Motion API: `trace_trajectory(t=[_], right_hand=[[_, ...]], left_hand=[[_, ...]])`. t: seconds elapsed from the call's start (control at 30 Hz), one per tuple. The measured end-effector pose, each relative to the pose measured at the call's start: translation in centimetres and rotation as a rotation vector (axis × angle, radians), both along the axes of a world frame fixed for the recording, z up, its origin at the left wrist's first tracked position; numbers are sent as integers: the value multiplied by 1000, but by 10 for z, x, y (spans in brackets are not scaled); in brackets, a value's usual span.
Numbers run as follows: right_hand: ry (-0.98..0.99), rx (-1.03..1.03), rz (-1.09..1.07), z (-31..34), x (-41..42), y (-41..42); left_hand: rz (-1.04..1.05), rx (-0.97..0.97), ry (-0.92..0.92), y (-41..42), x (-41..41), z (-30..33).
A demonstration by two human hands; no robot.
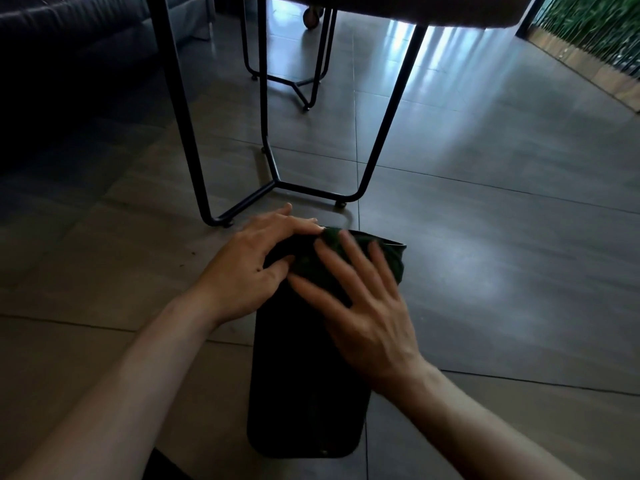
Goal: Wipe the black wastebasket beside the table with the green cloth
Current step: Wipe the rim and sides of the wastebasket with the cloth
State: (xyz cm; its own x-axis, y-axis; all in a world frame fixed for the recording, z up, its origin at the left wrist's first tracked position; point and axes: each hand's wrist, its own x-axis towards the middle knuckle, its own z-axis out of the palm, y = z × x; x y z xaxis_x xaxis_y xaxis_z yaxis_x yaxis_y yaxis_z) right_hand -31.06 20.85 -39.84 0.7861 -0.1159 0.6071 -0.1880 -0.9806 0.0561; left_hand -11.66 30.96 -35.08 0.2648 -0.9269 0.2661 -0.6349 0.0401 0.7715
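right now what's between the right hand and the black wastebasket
In the head view, the green cloth lies between them: the right hand presses it flat-fingered onto the wastebasket, which lies on its side.

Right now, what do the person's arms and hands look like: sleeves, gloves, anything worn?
Both forearms are bare as far as the frame shows, with no sleeves in view. The left hand and right hand wear no gloves; no rings, watch or wristband are visible. The right hand's fingers are motion-blurred.

Black wastebasket point(304, 393); dark green cloth point(311, 261); grey floor tiles point(485, 237).
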Motion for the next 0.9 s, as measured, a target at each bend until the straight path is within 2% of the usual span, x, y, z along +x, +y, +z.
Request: trace_trajectory(t=[0.1,0.17,0.27,0.33,0.43,0.57,0.63,0.7,0.77,0.8,0.83,0.9], right_hand=[[-54,10,-33,-8,-1,3],[43,-56,77,-40,-21,20],[341,-355,254,-87,-63,40],[432,-524,315,-94,-78,37],[336,-383,303,-59,-63,15],[60,-77,35,3,-15,-11],[-22,-15,-43,4,-4,-6],[-1,-25,10,-21,-13,17],[189,-161,166,-60,-36,46],[330,-297,203,-75,-51,56],[469,-439,221,-85,-64,61],[594,-528,224,-87,-73,57]], left_hand=[[-1,-2,2,0,1,0],[8,12,10,1,4,1],[20,28,25,6,4,1],[19,35,32,7,2,1],[41,24,42,7,2,2],[20,24,43,6,2,5],[22,19,36,6,1,5],[33,21,50,6,2,5],[46,25,64,8,3,5],[50,27,65,8,3,5],[50,28,65,9,3,5],[39,28,61,9,1,5]])
